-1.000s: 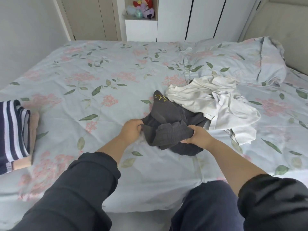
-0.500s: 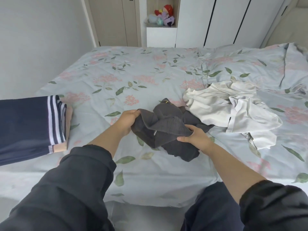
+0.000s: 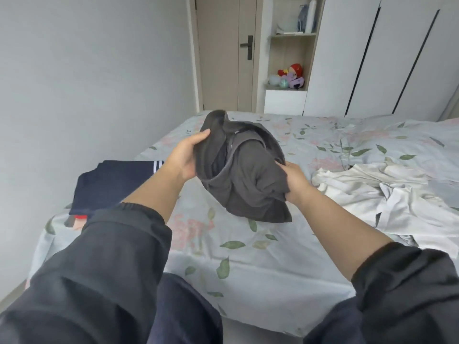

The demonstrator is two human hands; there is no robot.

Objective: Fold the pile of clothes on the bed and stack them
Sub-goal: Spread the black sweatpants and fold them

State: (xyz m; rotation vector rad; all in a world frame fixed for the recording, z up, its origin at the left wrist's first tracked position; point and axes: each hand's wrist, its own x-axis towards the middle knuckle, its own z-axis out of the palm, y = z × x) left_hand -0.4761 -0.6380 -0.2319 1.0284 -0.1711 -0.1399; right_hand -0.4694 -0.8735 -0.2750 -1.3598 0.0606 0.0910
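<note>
A crumpled dark grey garment [image 3: 250, 175] hangs in the air above the bed [image 3: 248, 264]. My left hand [image 3: 186, 157] grips its upper left edge, thumb on top. My right hand [image 3: 294, 180] grips its right side, fingers buried in the cloth. A heap of white clothes [image 3: 387, 194] lies unfolded on the bed to the right. A folded stack with a navy striped garment [image 3: 111, 187] on top sits at the bed's left edge, behind my left forearm.
The floral sheet covers the bed, with a pillow [image 3: 409, 137] at the far right. A grey wall [image 3: 87, 83] runs close along the left. Behind the bed stand a door [image 3: 223, 53], a shelf niche with soft toys [image 3: 290, 75] and white wardrobes [image 3: 385, 53].
Both hands have lifted the grey garment off the bed and away from the white heap, toward the left. The view has tilted upward, showing more wall and door.
</note>
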